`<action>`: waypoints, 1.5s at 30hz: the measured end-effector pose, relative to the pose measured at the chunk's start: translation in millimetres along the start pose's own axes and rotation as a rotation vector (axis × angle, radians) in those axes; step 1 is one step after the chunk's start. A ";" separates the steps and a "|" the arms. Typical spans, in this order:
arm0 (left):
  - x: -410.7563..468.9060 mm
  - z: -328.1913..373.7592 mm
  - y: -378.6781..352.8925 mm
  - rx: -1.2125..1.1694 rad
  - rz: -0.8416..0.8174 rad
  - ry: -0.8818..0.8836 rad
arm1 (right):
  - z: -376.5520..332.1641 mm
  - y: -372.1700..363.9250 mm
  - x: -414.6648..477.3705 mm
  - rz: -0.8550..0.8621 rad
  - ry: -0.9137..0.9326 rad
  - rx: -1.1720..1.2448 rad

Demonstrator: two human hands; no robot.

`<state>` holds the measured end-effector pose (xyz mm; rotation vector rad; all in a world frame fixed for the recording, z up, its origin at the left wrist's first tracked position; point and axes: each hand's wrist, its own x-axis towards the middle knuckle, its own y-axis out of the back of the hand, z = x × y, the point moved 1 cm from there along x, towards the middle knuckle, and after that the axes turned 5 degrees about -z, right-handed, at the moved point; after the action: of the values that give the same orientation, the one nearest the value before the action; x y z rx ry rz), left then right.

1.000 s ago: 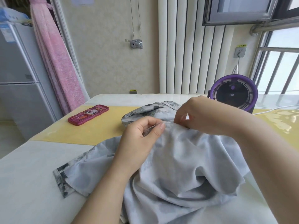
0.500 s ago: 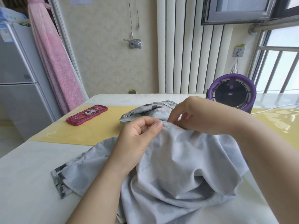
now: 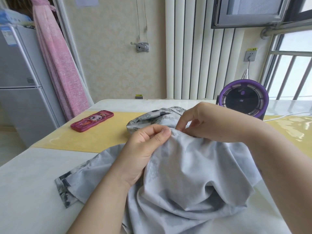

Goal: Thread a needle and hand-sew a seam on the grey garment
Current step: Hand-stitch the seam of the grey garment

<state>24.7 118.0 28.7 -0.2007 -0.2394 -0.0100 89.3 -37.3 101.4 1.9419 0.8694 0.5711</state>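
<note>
The grey garment (image 3: 185, 183) lies bunched on the table (image 3: 25, 183), from centre frame to the bottom edge. The left hand (image 3: 145, 149) pinches a raised fold between thumb and forefinger. Just right of it, the right hand (image 3: 211, 122) curls its fingertips tight onto the same fold (whether on cloth alone, I cannot tell).

Bare forearms, a bare left hand (image 3: 143, 149) and right hand (image 3: 207, 122), nails short
</note>
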 end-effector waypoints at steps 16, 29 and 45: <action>1.5 -3.1 -4.4 -0.092 -0.007 -0.008 | 5.8 -0.7 3.9 -0.008 0.161 0.202; 8.0 -10.2 -2.4 0.005 0.159 -0.147 | -1.8 -11.8 4.4 0.061 0.284 0.204; 11.0 -17.2 9.5 0.474 0.359 -0.185 | -27.1 11.8 -13.6 -0.091 0.310 1.569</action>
<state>39.8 124.0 13.1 0.2309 -0.3796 0.4198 66.1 -36.9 124.2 3.1571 1.9374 0.0171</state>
